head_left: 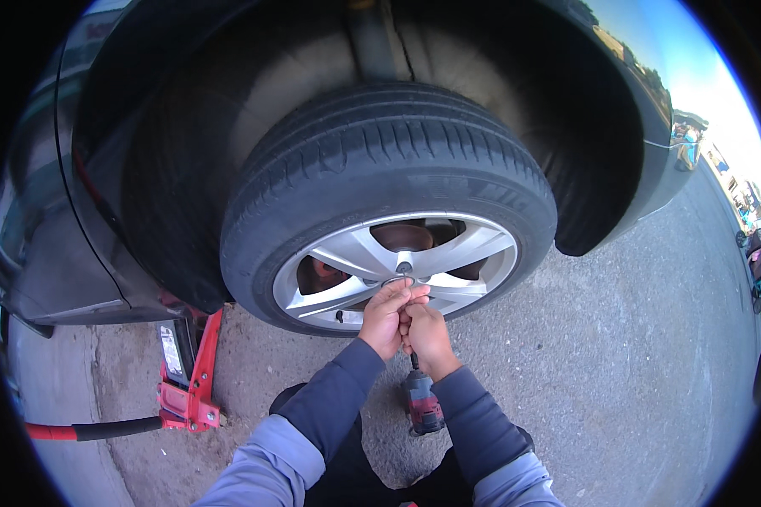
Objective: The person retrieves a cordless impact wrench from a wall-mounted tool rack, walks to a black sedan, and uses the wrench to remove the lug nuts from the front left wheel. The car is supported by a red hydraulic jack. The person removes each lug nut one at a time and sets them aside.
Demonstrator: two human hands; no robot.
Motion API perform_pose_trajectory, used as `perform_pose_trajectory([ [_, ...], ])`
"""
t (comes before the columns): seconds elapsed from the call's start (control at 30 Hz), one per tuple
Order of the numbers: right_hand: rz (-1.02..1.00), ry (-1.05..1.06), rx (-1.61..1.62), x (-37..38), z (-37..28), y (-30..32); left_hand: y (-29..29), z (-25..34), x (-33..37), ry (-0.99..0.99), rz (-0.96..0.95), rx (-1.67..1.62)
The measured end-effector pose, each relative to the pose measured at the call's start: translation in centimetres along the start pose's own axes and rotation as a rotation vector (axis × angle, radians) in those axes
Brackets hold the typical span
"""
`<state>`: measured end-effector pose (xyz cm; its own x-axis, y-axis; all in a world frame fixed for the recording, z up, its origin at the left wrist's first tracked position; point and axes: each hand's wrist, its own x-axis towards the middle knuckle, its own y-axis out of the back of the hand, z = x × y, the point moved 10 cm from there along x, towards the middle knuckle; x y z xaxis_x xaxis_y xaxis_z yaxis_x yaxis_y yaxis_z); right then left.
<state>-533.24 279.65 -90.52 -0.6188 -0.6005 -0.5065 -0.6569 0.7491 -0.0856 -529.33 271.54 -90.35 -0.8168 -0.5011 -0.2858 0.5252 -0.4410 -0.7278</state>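
A silver five-spoke wheel (469, 247) with a black tire (380, 190) fills the middle of the view, in the car's wheel arch. My left hand (385, 319) is closed in front of the hub, its fingertips pinching a thin metal piece (405, 275) that reaches up to a lug bolt at the hub. Close against it is my right hand (429, 335), with its fingers curled; what they hold, if anything, is hidden. Below the hands, a red and black impact wrench (424, 403) rests on the ground between my legs.
A red floor jack (190, 397) stands under the car at the left, its handle (101, 429) reaching left. The dark fender (664, 182) curves round the wheel. Grey asphalt (609, 355) spreads to the right. Distant clutter (746, 203) lines the far right.
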Motion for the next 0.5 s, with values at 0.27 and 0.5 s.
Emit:
perform_pose_trajectory([
  [0.27, 0.176, 0.271, -0.336, -1.0, -3.3, -0.5, -0.4, 0.0, 0.1, 0.037, -0.007, -0.095],
  [0.5, 0.212, 0.375, -0.415, -1.0, -3.6, -1.0, 0.0, 0.0, 0.2, 0.069, -0.037, -0.066],
])
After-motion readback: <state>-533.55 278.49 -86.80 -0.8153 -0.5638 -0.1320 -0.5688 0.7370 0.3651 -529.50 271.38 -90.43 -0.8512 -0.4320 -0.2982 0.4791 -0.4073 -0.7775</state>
